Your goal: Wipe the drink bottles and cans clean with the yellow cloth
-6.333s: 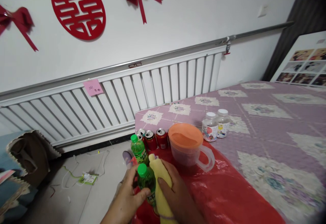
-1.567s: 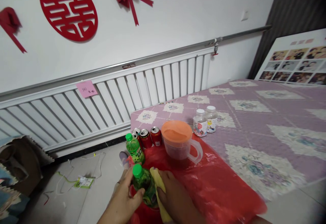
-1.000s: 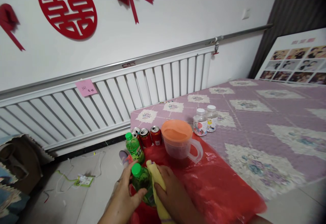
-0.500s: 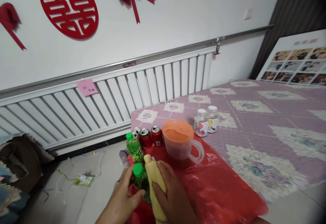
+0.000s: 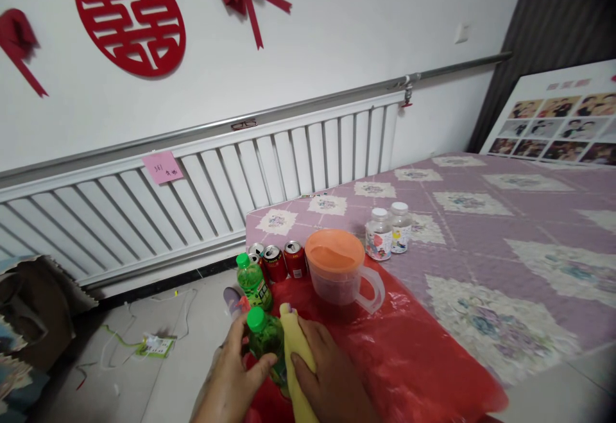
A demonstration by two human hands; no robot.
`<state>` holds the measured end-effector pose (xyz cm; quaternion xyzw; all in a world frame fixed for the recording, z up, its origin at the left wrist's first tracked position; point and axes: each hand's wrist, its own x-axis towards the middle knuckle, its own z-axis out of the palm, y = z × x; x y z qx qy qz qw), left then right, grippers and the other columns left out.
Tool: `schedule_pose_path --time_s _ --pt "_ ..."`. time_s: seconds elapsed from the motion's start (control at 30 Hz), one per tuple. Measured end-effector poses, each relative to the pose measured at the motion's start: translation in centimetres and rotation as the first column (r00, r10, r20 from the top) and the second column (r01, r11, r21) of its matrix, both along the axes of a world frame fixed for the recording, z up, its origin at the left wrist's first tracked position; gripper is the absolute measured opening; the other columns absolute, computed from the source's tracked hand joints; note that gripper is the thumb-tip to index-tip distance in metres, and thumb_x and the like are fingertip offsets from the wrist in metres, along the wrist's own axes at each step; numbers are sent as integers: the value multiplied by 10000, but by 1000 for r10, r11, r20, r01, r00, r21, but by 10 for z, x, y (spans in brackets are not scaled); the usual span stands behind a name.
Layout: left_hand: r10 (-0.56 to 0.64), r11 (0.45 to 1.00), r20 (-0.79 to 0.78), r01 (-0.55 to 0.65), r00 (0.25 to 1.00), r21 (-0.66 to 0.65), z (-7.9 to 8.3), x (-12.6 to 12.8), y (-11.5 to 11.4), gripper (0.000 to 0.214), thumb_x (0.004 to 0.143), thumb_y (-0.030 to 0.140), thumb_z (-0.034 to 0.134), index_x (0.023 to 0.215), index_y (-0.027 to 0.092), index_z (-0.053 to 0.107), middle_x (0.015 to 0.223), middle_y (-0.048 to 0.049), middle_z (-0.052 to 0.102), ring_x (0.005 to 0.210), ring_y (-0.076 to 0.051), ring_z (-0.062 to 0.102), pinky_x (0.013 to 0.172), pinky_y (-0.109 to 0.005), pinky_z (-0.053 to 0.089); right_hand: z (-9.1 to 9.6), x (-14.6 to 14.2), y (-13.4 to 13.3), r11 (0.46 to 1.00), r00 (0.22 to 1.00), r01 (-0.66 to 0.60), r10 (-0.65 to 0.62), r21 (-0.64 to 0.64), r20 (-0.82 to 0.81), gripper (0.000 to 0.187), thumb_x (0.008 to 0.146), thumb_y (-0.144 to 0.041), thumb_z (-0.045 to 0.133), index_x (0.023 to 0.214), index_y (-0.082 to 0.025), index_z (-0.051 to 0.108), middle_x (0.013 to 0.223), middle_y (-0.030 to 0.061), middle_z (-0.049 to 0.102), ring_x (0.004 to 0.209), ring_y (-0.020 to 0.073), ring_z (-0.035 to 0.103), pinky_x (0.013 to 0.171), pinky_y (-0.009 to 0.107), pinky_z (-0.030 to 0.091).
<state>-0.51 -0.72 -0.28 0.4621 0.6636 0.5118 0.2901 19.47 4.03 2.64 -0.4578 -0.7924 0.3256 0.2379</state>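
Note:
In my left hand [image 5: 235, 368] is a green plastic bottle [image 5: 266, 341] with a green cap, fingers and thumb around its side. A folded yellow cloth [image 5: 297, 362] is gripped in my right hand [image 5: 332, 368] and lies against the bottle's right side. The bottle leans a little; its lower part is hidden by the cloth and my thumb. Just beyond stands a second green bottle [image 5: 253, 283], beside several red drink cans [image 5: 294, 259]. A clear pitcher [image 5: 335, 285] with an orange lid rests on a red plastic sheet [image 5: 409, 339].
Two clear jars [image 5: 379, 235] with white lids stand on the purple floral cover [image 5: 466, 230], right of the pitcher. A white radiator [image 5: 283, 160] runs along the wall behind. On the floor at left lies a power strip [image 5: 156, 346] with cords.
The held bottle has shifted slightly left. The cloth's top end has moved a little right and down, and my right hand has moved slightly down. Both hands keep their hold.

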Motion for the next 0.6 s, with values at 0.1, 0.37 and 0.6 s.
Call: schedule_pose_path --time_s 0.1,0.37,0.6 --pt "6 1000 30 -6 1000 3 3 4 3 671 737 275 786 1356 260 526 1222 -105 765 1038 -308 757 939 -439 593 0 -1 -3 997 992 -22 31 76 -124 562 927 -237 466 1482 -149 498 1466 131 579 1348 219 543 1129 328 429" --pt "-11 1000 176 7 984 20 30 9 8 628 714 302 768 1265 219 479 1174 -123 750 1004 -300 761 842 -407 627 -5 -6 0 996 961 -35 56 -82 272 568 924 -168 475 1489 -168 529 1364 167 654 1199 306 658 1027 431 517" --pt "8 1000 195 -10 981 9 33 11 9 652 669 317 767 1242 219 474 1145 -116 747 966 -304 763 820 -420 625 -6 -6 -2 998 987 -63 66 -22 144 594 930 -185 479 1523 -160 476 1430 153 605 1266 270 609 1083 410 484"
